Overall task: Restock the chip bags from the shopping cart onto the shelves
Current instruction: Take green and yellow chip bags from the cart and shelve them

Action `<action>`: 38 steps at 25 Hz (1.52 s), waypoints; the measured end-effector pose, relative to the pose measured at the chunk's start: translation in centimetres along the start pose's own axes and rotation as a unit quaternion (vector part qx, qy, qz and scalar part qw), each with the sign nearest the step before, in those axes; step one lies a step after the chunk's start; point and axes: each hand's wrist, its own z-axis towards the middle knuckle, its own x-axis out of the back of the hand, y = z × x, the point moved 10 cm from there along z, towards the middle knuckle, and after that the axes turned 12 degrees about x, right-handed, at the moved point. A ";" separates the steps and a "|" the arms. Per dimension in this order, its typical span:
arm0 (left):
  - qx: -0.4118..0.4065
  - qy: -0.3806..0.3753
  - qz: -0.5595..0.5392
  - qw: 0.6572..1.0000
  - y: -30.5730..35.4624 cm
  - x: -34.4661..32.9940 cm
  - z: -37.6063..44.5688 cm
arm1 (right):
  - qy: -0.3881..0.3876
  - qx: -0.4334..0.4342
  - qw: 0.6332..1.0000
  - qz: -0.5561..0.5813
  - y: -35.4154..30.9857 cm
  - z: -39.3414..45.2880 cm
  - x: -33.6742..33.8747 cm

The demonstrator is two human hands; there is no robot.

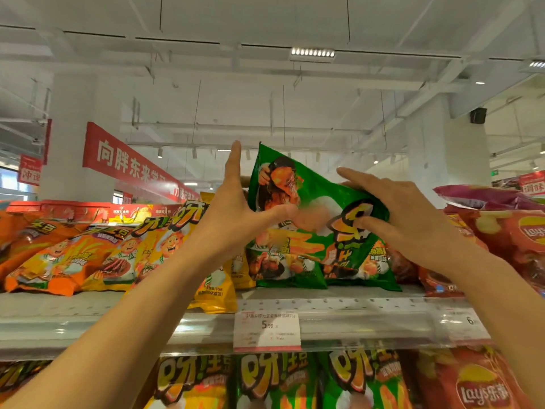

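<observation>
At the centre of the frame we see a green chip bag held up between two bare hands, tilted so that its top corner points toward the upper left and its lower end slopes to the right. The left hand stands on the bag's left edge with the fingers straight and pointing up and the thumb stretched across the bag's front; it braces the bag rather than curling round it. The right hand grips the bag's right end, thumb pressed on the front, fingers reaching over the top edge. The bag sits above the top shelf, just over a row of other green bags standing there. Left of them lie yellow bags and orange bags; at the right edge lie red Lay's bags. A price tag reading 5.90 hangs on the shelf's front rail.
</observation>
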 end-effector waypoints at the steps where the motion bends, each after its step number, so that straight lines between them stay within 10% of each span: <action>1: 0.012 -0.021 -0.016 1.000 -0.4 -0.2 0.1 | 0.000 0.004 1.000 -0.010 0.1 -0.2 -0.1; 4: 0.025 -0.066 -0.037 0.997 -0.9 -1.4 -0.1 | 0.037 0.014 0.997 -0.072 0.2 -0.1 0.2; 9: 0.096 0.093 -0.212 0.968 -4.2 0.4 -1.3 | 0.261 -0.085 0.958 -0.080 -0.2 -3.4 1.5; 16: 0.160 0.164 -0.377 0.898 -5.9 -1.0 -3.2 | 0.054 -0.241 0.948 0.200 0.4 -5.7 -9.6; 19: 0.247 0.034 -0.412 0.877 -6.9 -5.2 -4.1 | 0.124 -0.281 0.831 0.464 0.6 -4.5 -10.6; 21: 0.255 -0.026 -0.338 0.905 -7.1 -6.0 -5.4 | 0.169 -0.254 0.764 0.568 1.0 -3.4 -10.2; 26: 0.068 -0.024 0.063 0.995 -4.3 -3.9 -8.8 | 0.276 -0.290 0.754 0.521 5.6 -3.0 -8.3; 30: -0.118 0.124 0.300 0.939 -1.7 -1.2 -10.0 | 0.157 -0.329 0.792 0.490 6.7 -2.6 -11.5; 33: -0.025 0.031 0.454 0.890 -6.4 -2.5 -8.5 | -0.015 -0.321 0.820 0.474 4.7 -3.2 -15.1; 38: -0.024 -0.009 0.481 0.876 -9.5 -3.7 -8.9 | -0.049 -0.284 0.795 0.534 3.6 -2.9 -15.5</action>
